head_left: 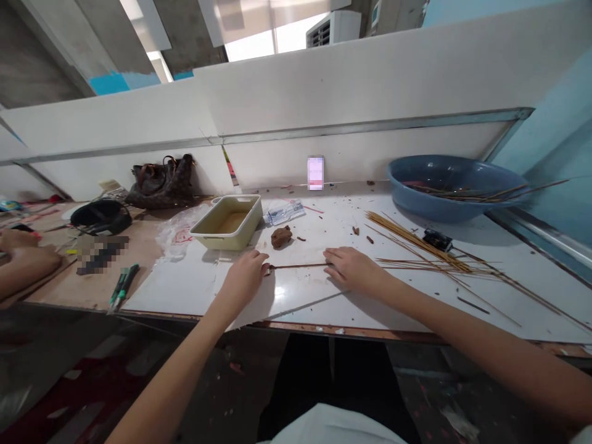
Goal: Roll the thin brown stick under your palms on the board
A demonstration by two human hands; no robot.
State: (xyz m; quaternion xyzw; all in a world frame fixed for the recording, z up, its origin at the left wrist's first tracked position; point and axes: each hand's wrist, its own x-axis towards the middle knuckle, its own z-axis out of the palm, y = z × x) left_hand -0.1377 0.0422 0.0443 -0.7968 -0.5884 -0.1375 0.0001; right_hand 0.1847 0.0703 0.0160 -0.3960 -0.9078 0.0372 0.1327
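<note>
A thin brown stick (300,266) lies level, low over the white board, spanning my two hands. At its left end, my left hand (246,272) is closed, fingertips and thumb pinched around the tip. My right hand (354,269) has the other end between its fingers and thumb, close to the board; the stick's end is hidden under it. Just beyond the stick sits a rough brown lump (280,237), clay-like in look. To the right of my right hand is a bundle of thin tan sticks (416,239), with several loose ones around it.
A cream plastic tub (221,242) with brownish contents stands back left. A large blue basin (444,213) holding sticks is back right. A phone (316,172) leans on the partition. Green-handled pliers (124,285), a handbag (161,185) and another person's arm (28,265) are left.
</note>
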